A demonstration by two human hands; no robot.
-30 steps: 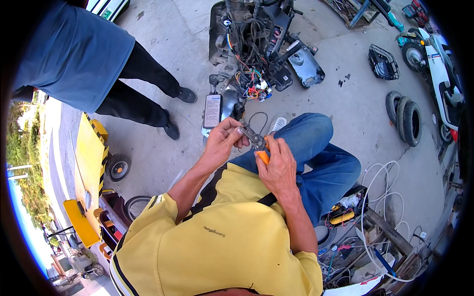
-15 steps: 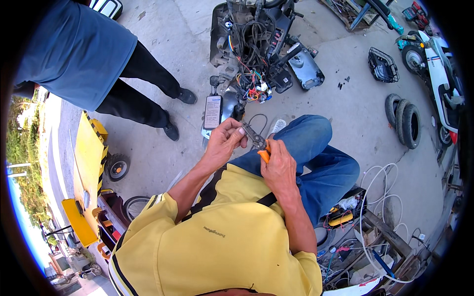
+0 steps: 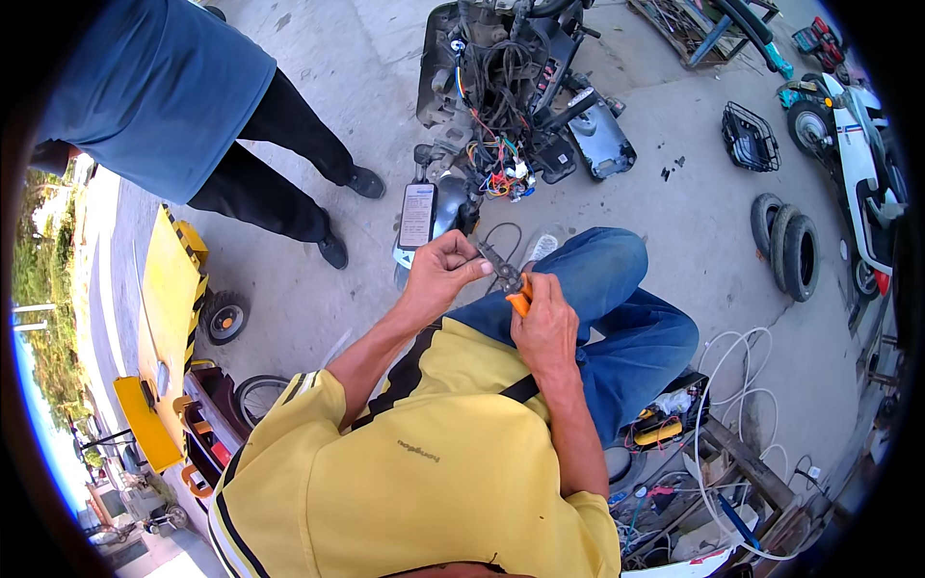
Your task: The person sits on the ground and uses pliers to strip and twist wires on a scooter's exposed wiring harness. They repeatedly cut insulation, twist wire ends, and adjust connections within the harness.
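Observation:
My right hand (image 3: 545, 326) is closed round the orange handles of a pair of pliers (image 3: 511, 278), whose dark jaws point up and left. My left hand (image 3: 443, 274) pinches at the tip of the jaws; what sits between its thumb and fingers is too small to make out. A thin dark cable (image 3: 505, 225) loops just beyond the jaws. Farther off stands a partly stripped vehicle front (image 3: 501, 72) with bare wiring. A bundle of coloured wires and connectors (image 3: 503, 171) hangs from it. Left of the wires is a dark box with a pale label (image 3: 417, 216).
A person in a blue top (image 3: 159, 91) stands at the left. On the right lie several tyres (image 3: 799, 252), a black wire basket (image 3: 750, 137) and a white scooter (image 3: 862, 173). Beside my right knee are a white hose (image 3: 709, 462) and a cluttered box of parts. A yellow cart (image 3: 166, 308) is at left.
My left thumb has shifted slightly right along the plier jaws. The pliers stay in my right hand, and the whole view has tilted a little.

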